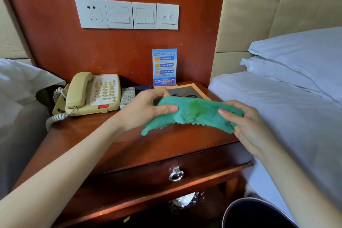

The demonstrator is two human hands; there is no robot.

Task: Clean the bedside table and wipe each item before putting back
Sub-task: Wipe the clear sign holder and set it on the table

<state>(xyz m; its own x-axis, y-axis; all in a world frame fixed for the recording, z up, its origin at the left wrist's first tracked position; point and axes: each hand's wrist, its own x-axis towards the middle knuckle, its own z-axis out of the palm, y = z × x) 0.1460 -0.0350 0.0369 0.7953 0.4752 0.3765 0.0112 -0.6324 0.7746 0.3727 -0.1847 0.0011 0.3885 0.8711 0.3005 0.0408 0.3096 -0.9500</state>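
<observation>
Green and zigzag-edged, the microfibre cloth (192,114) hung stretched between your hands above the reddish wooden tabletop (166,140), its long axis running left to right; your left hand (146,107) and right hand (246,126) each pinched one end. The cream corded telephone (92,94) sat behind, nearer your left.

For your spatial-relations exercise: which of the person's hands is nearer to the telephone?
Left. The left hand grips the green cloth just right of the telephone, beside the remote control. The right hand holds the cloth's far end, by the bed.
</observation>
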